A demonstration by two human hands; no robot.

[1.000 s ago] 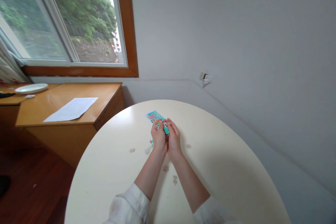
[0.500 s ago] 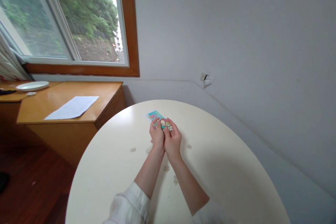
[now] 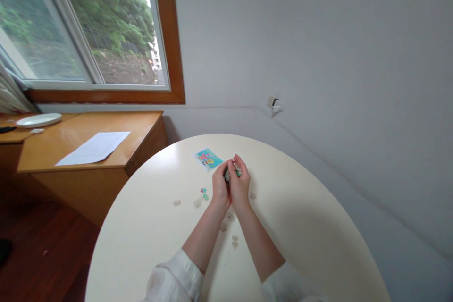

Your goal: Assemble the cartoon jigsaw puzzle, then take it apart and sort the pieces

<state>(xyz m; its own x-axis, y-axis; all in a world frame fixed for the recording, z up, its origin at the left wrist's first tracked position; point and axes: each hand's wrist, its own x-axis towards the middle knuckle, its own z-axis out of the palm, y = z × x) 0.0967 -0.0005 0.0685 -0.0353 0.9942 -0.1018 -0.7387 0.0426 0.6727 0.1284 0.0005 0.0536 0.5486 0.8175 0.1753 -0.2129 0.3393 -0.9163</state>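
Hands (image 3: pixel 241 186) cupped around puzzle pieces (image 3: pixel 227 175)

Paper (image 3: pixel 95 148) lies on a wooden desk (image 3: pixel 139 125).

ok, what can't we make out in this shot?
All head view:
Count of puzzle pieces between left hand and right hand: hidden by the cupped hands.
Anything printed on paper sheet: too small.
Identity of dark object: cut off by left edge.
Near side of round table: cut off by bottom edge.
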